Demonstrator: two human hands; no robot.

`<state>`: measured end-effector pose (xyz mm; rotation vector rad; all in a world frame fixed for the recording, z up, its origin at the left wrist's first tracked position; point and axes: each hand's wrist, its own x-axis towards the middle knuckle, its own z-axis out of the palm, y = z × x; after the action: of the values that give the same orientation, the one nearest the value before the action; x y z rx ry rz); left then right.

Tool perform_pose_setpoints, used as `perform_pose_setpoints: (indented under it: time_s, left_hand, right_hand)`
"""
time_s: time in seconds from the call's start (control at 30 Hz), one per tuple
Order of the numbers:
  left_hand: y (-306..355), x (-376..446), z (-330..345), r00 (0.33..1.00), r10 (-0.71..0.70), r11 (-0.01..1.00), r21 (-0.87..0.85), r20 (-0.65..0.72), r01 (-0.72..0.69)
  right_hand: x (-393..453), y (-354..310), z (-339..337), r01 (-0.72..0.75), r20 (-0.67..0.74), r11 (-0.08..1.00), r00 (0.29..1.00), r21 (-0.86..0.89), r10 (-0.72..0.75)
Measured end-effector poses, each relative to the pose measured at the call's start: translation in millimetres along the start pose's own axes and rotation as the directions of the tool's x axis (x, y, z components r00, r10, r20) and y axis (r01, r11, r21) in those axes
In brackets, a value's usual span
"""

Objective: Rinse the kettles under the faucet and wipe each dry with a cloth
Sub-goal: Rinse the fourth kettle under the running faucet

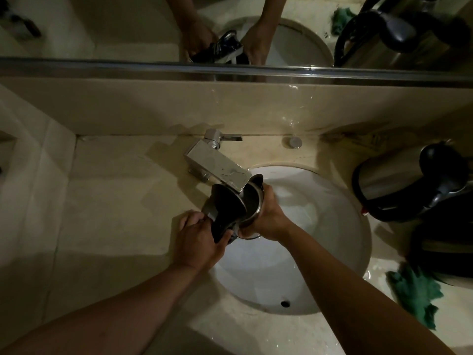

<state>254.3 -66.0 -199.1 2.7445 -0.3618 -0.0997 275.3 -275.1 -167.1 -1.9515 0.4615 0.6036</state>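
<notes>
A steel kettle (252,203) with its black lid flipped open sits tilted under the spout of the chrome faucet (217,169), over the left rim of the white sink (320,226). My left hand (197,239) grips its black handle. My right hand (266,216) is wrapped round the steel body. I cannot tell whether water is running. A second steel kettle (399,180) with a black handle lies tilted on the counter at the right. A green cloth (417,290) lies crumpled at the sink's right front.
A third dark kettle (440,249) stands at the right edge, behind the cloth. A round chrome button (292,142) sits behind the sink. A mirror (102,26) runs along the back wall. The beige counter (115,201) extends to the left.
</notes>
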Motion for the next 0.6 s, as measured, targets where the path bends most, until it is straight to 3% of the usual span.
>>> perform_pose_setpoints:
  time_s: [0.27,0.6]
  left_hand:
    - [-0.5,0.6,0.3,0.999,-0.017,1.0,0.023,0.049,0.015]
    - [2.3,1.0,-0.6,1.0,-0.011,1.0,0.003,-0.019,0.011]
  right_hand:
    - [0.1,1.7,-2.3,0.027,0.005,1.0,1.0,0.014,-0.027]
    - [-1.8,3.7,-1.7,0.013,0.008,0.999,1.0,0.03,-0.014]
